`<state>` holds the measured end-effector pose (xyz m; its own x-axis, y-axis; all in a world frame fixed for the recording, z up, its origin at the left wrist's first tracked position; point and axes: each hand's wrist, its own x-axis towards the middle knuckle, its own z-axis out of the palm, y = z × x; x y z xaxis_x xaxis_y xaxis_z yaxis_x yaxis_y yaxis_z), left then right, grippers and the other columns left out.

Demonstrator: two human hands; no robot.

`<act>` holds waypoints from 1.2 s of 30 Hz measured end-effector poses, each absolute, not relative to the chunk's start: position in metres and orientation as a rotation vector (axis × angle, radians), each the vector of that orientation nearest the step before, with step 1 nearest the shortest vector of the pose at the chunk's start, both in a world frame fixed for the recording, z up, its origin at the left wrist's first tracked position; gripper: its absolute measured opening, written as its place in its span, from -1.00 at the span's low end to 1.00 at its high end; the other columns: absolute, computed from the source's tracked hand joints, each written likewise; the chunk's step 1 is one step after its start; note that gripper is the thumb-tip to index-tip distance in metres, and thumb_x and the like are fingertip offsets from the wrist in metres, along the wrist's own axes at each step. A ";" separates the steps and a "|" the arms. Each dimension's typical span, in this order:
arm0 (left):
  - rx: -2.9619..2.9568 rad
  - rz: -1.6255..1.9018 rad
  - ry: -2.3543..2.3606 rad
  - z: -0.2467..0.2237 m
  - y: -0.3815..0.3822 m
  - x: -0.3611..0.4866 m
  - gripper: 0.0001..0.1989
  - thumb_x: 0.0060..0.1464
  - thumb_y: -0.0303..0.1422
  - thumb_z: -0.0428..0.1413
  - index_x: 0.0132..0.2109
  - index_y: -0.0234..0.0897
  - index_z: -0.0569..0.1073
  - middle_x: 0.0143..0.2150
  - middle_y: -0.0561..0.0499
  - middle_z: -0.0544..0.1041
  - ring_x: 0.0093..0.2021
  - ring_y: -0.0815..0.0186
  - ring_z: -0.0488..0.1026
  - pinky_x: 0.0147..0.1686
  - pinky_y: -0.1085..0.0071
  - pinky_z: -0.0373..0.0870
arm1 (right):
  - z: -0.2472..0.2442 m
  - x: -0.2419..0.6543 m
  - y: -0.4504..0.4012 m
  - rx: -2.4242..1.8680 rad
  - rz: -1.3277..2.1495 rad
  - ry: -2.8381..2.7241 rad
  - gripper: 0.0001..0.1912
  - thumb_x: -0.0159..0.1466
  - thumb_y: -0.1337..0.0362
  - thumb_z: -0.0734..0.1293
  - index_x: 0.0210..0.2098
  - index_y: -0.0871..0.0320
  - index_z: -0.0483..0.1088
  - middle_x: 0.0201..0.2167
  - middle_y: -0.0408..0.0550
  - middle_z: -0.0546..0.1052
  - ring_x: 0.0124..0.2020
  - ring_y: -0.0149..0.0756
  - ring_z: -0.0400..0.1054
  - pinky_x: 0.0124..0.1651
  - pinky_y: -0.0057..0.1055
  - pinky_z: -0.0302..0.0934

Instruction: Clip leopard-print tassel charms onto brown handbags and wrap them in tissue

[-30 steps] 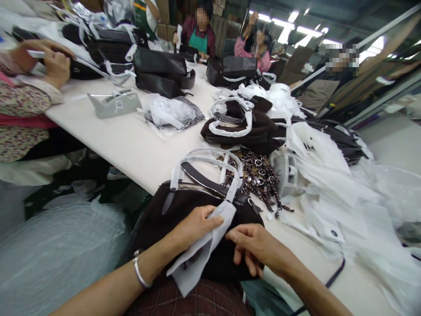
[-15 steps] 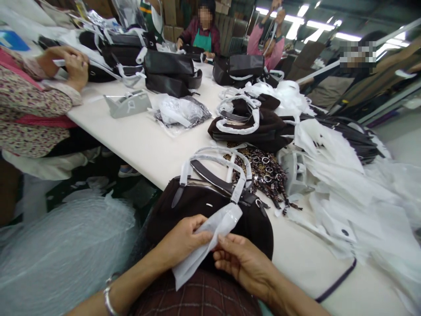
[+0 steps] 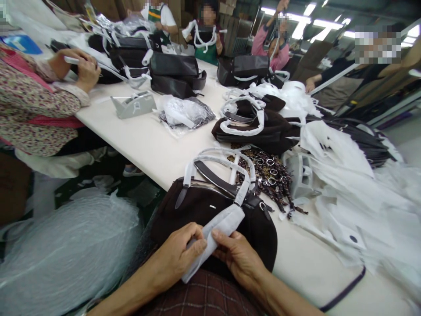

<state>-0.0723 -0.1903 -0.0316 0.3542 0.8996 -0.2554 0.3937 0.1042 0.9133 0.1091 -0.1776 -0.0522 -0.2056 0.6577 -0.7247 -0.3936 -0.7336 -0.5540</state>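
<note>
A dark brown handbag [image 3: 171, 215] stands at the table's near edge, against my body. Its handles [image 3: 215, 153] are wrapped in white paper. Over the bag's front lies a strip of white wrapping paper [image 3: 226, 219], folded lengthwise into a narrow sleeve that reaches up to the base of a handle. My left hand [image 3: 187, 245] closes on the lower left side of this paper, thumb and fingers pinching it. On the other side my right hand [image 3: 237, 250] grips it, thumb on top and fingers underneath. Whatever the paper covers is hidden.
Beyond the bag lie beaded tassels with rings [image 3: 269, 171] and another brown handbag [image 3: 256, 136]. Grey tape dispensers [image 3: 136, 105] stand left and right. White paper sheets [image 3: 355, 202] cover the right side. A bubble wrap roll [image 3: 72, 250] is lower left. Co-workers surround the table.
The loose paper flap has been folded over into a narrower sleeve. My right thumb has moved onto its top. Across the table, a co-worker now holds up a white-wrapped handle.
</note>
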 end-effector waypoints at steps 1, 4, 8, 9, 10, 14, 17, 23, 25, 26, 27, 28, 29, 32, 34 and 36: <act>1.492 0.536 1.267 -0.030 -0.191 -0.073 -0.79 0.22 -0.22 -0.02 -0.31 -0.22 0.38 -0.29 0.08 0.46 -0.25 0.31 0.40 -0.22 0.45 0.26 | -0.052 0.108 -0.178 -1.372 1.981 -0.321 -0.53 -0.10 0.20 0.62 -0.27 0.27 0.48 -0.31 0.00 0.60 -0.31 -0.25 0.47 -0.19 -0.30 0.38; 1.526 0.458 1.357 -0.028 -0.192 -0.071 -0.80 0.06 -0.22 0.17 -0.39 -0.23 0.39 -0.29 0.10 0.48 -0.26 0.31 0.41 -0.22 0.45 0.23 | -0.051 0.107 -0.178 -1.365 1.953 -0.306 -0.53 -0.07 0.21 0.61 -0.24 0.26 0.46 -0.33 -0.03 0.60 -0.34 -0.30 0.46 -0.23 -0.37 0.36; 1.560 0.404 1.344 -0.028 -0.193 -0.069 -0.75 0.14 -0.26 0.07 -0.46 -0.25 0.40 -0.30 0.08 0.48 -0.28 0.33 0.41 -0.26 0.46 0.20 | -0.052 0.108 -0.178 -1.348 1.971 -0.255 -0.52 -0.09 0.23 0.61 -0.25 0.24 0.43 -0.35 -0.05 0.59 -0.33 -0.29 0.47 -0.21 -0.35 0.36; 1.559 0.393 1.331 -0.028 -0.193 -0.070 -0.72 0.18 -0.27 0.02 -0.47 -0.26 0.40 -0.33 0.08 0.47 -0.30 0.34 0.40 -0.29 0.46 0.19 | -0.052 0.109 -0.178 -1.343 1.977 -0.240 -0.52 -0.10 0.24 0.62 -0.26 0.24 0.42 -0.36 -0.05 0.59 -0.34 -0.28 0.47 -0.20 -0.34 0.37; 1.552 0.378 1.322 -0.028 -0.192 -0.071 -0.70 0.20 -0.27 -0.01 -0.47 -0.26 0.40 -0.35 0.08 0.46 -0.34 0.35 0.39 -0.32 0.46 0.18 | -0.052 0.109 -0.177 -1.334 1.982 -0.220 -0.53 -0.10 0.25 0.62 -0.27 0.24 0.42 -0.37 -0.06 0.59 -0.34 -0.28 0.47 -0.20 -0.33 0.37; 1.448 0.317 1.273 -0.033 -0.188 -0.077 -0.72 0.12 -0.27 0.05 -0.51 -0.29 0.38 -0.43 0.10 0.41 -0.42 0.39 0.34 -0.41 0.48 0.13 | -0.048 0.107 -0.171 -1.276 2.008 -0.088 -0.54 -0.04 0.25 0.59 -0.21 0.25 0.43 -0.28 0.02 0.61 -0.27 -0.24 0.50 -0.13 -0.31 0.38; 1.379 0.306 1.193 -0.038 -0.185 -0.083 -0.82 0.02 -0.33 0.10 -0.49 -0.31 0.43 -0.38 0.09 0.45 -0.36 0.37 0.37 -0.38 0.51 0.17 | -0.045 0.104 -0.166 -1.253 2.015 0.028 -0.53 0.00 0.27 0.57 -0.14 0.28 0.43 -0.20 0.12 0.61 -0.21 -0.16 0.52 -0.08 -0.25 0.40; 1.348 0.271 1.294 -0.037 -0.189 -0.093 -0.76 0.08 -0.29 0.01 -0.44 -0.33 0.45 -0.37 0.07 0.44 -0.38 0.36 0.34 -0.41 0.49 0.16 | -0.044 0.098 -0.162 -1.277 1.947 0.160 -0.75 0.11 0.32 0.51 -0.28 0.27 0.42 -0.26 0.14 0.61 -0.23 -0.13 0.54 -0.09 -0.21 0.42; 1.324 0.294 1.362 -0.038 -0.193 -0.092 -0.70 0.13 -0.25 -0.05 -0.47 -0.32 0.40 -0.44 0.08 0.37 -0.42 0.37 0.29 -0.44 0.48 0.12 | -0.045 0.097 -0.162 -1.252 1.953 0.190 -0.80 0.15 0.32 0.49 -0.29 0.27 0.43 -0.29 0.12 0.61 -0.24 -0.15 0.54 -0.09 -0.23 0.42; 1.313 0.307 1.396 -0.040 -0.195 -0.091 -0.69 0.13 -0.23 -0.05 -0.49 -0.31 0.35 -0.49 0.10 0.33 -0.45 0.38 0.25 -0.46 0.47 0.09 | -0.045 0.097 -0.162 -1.233 1.955 0.207 -0.82 0.17 0.33 0.47 -0.30 0.26 0.43 -0.31 0.10 0.61 -0.25 -0.17 0.54 -0.09 -0.25 0.42; 1.300 0.325 1.431 -0.044 -0.197 -0.090 -0.68 0.12 -0.22 -0.05 -0.52 -0.29 0.31 -0.52 0.11 0.28 -0.47 0.39 0.22 -0.48 0.47 0.07 | -0.045 0.096 -0.161 -1.217 1.954 0.224 -0.84 0.19 0.33 0.46 -0.30 0.26 0.43 -0.32 0.08 0.61 -0.25 -0.19 0.54 -0.08 -0.26 0.42; 1.285 0.351 1.459 -0.048 -0.199 -0.089 -0.68 0.11 -0.21 -0.02 -0.53 -0.28 0.27 -0.54 0.13 0.25 -0.48 0.40 0.20 -0.48 0.47 0.05 | -0.045 0.096 -0.161 -1.204 1.954 0.238 -0.86 0.20 0.34 0.45 -0.31 0.26 0.43 -0.33 0.07 0.61 -0.25 -0.20 0.54 -0.07 -0.27 0.42; 1.256 0.390 1.473 -0.053 -0.200 -0.088 -0.69 0.10 -0.21 0.01 -0.53 -0.27 0.24 -0.54 0.14 0.24 -0.49 0.41 0.19 -0.48 0.47 0.05 | -0.046 0.095 -0.160 -1.196 1.955 0.247 -0.86 0.20 0.34 0.45 -0.31 0.26 0.43 -0.33 0.07 0.61 -0.24 -0.20 0.54 -0.06 -0.28 0.41; 1.082 0.530 1.368 -0.067 -0.201 -0.089 -0.76 0.03 -0.19 0.13 -0.33 -0.27 0.30 -0.48 0.15 0.32 -0.47 0.41 0.26 -0.47 0.50 0.12 | -0.045 0.096 -0.161 -1.181 1.975 0.236 -0.83 0.18 0.31 0.47 -0.29 0.25 0.43 -0.28 0.07 0.61 -0.19 -0.20 0.53 -0.02 -0.28 0.39; 0.958 0.565 1.227 -0.071 -0.200 -0.093 -0.59 0.00 -0.15 0.19 -0.08 -0.27 0.31 -0.42 0.14 0.40 -0.45 0.39 0.32 -0.47 0.51 0.16 | -0.042 0.101 -0.164 -1.147 2.010 0.172 -0.74 0.14 0.26 0.50 -0.26 0.25 0.43 -0.24 0.09 0.60 -0.15 -0.19 0.52 0.02 -0.27 0.37; 0.912 0.541 1.097 -0.069 -0.198 -0.097 -0.45 0.00 -0.10 0.21 0.06 -0.28 0.31 -0.32 0.06 0.48 -0.36 0.34 0.39 -0.40 0.49 0.23 | -0.033 0.112 -0.171 -1.081 2.111 0.024 -0.67 0.13 0.21 0.51 -0.22 0.28 0.44 -0.19 0.12 0.59 -0.08 -0.16 0.50 0.08 -0.25 0.32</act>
<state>-0.0974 -0.1978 -0.0693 0.3867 0.7643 -0.5160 0.0563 0.5390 0.8405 0.1125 -0.1708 -0.0329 -0.3612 0.6115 -0.7040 -0.6271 -0.7180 -0.3020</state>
